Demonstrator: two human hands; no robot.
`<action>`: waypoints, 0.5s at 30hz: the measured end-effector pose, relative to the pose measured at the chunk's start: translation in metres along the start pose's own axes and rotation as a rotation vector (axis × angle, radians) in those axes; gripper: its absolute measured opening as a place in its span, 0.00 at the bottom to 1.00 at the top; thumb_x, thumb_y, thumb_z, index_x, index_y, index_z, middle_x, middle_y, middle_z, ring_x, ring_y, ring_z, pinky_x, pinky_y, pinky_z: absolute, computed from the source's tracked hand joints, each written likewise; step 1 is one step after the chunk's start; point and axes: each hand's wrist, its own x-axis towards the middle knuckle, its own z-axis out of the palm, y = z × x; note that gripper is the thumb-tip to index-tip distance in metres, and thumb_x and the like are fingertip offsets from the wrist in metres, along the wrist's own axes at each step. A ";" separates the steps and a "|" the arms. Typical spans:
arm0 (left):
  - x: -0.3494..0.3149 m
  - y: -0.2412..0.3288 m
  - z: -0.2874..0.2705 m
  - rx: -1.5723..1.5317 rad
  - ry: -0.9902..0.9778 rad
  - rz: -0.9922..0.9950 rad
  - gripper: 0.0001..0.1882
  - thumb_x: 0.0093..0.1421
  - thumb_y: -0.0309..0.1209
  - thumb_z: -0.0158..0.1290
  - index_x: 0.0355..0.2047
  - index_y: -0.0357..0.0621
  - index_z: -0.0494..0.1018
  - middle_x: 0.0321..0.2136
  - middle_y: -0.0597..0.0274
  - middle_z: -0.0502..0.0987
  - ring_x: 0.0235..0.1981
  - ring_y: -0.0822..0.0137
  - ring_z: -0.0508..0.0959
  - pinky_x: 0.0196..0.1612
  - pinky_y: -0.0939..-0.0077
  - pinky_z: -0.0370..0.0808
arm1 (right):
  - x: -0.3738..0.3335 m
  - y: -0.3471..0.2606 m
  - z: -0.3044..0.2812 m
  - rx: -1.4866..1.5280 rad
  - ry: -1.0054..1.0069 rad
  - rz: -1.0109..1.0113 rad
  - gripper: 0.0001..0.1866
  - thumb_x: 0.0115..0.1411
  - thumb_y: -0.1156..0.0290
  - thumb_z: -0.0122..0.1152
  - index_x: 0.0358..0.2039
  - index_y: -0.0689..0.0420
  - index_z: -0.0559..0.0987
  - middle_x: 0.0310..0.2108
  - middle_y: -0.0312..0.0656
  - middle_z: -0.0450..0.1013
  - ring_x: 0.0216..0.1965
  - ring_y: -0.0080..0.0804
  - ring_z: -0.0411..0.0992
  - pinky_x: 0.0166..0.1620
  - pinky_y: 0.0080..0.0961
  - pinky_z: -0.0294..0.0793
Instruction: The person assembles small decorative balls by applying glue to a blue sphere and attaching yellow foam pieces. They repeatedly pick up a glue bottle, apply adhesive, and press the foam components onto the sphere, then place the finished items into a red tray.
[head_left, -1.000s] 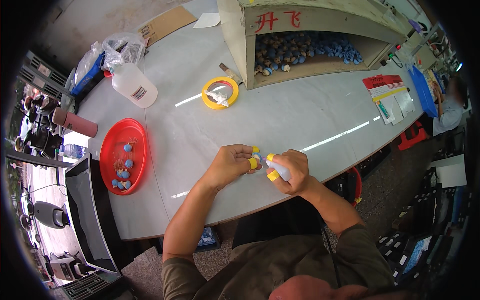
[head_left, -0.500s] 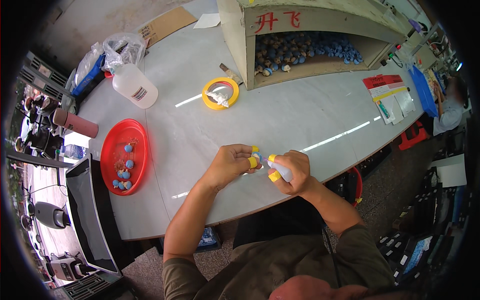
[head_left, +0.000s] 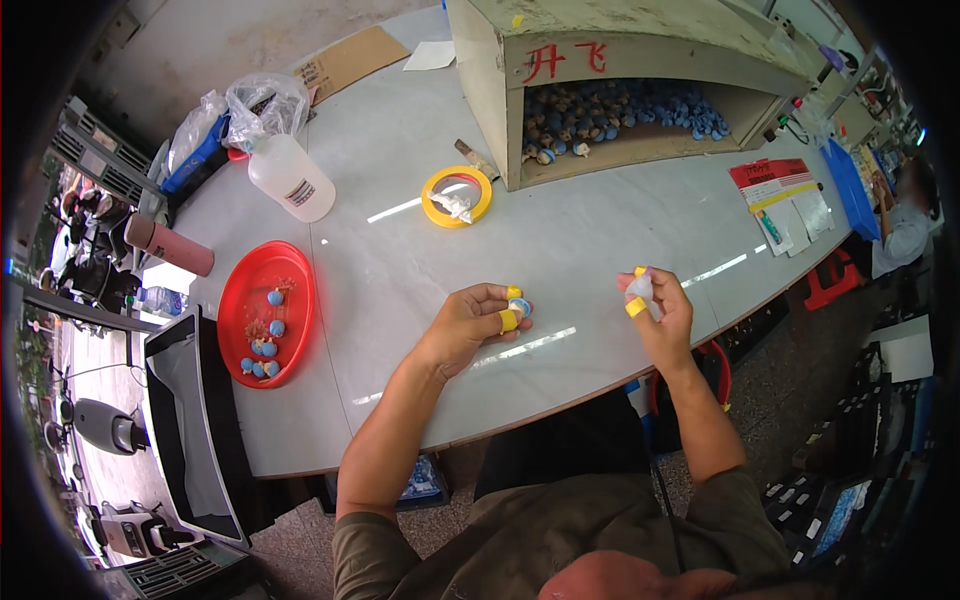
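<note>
My left hand [head_left: 465, 325], thumb and fingertips wrapped in yellow tape, pinches a small blue-and-white figurine piece [head_left: 521, 307] above the grey table. Apart from it to the right, my right hand [head_left: 670, 325] grips a small translucent squeeze bottle [head_left: 640, 287] between its yellow-taped thumb and fingers. Part of that bottle is hidden by the fingers. On the left, a red oval tray [head_left: 308, 335] holds several similar blue pieces [head_left: 276, 328].
A beige open-fronted box [head_left: 490, 110] full of blue pieces stands at the back. Before it lie a yellow tape roll [head_left: 432, 207] and a flat blade tool [head_left: 475, 157]. A white plastic bottle [head_left: 290, 180] and pink flask [head_left: 170, 245] stand left; a red card [head_left: 765, 175] lies right.
My right hand has drawn away to the right with the squeeze bottle, off the piece in my left hand. My left hand keeps its pinch. The view has shifted slightly.
</note>
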 end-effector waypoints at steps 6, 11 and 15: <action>0.001 0.003 0.001 -0.054 0.022 -0.028 0.17 0.65 0.21 0.57 0.54 0.39 0.70 0.51 0.50 0.79 0.50 0.61 0.83 0.49 0.75 0.82 | 0.031 0.046 -0.133 -0.397 0.448 0.039 0.15 0.62 0.74 0.68 0.49 0.61 0.79 0.39 0.33 0.78 0.38 0.20 0.72 0.42 0.22 0.73; -0.001 0.000 0.001 -0.056 -0.002 0.016 0.17 0.64 0.21 0.58 0.53 0.41 0.71 0.50 0.51 0.80 0.48 0.61 0.83 0.48 0.74 0.83 | 0.055 0.084 -0.216 -0.645 0.655 0.003 0.16 0.59 0.74 0.70 0.48 0.61 0.80 0.32 0.34 0.77 0.32 0.21 0.71 0.38 0.22 0.73; 0.003 -0.001 0.004 -0.027 -0.029 0.019 0.16 0.63 0.20 0.57 0.51 0.41 0.71 0.50 0.52 0.80 0.47 0.61 0.83 0.49 0.72 0.82 | 0.055 0.084 -0.229 -0.730 0.738 0.020 0.23 0.56 0.71 0.74 0.51 0.62 0.77 0.39 0.41 0.75 0.38 0.31 0.72 0.43 0.28 0.74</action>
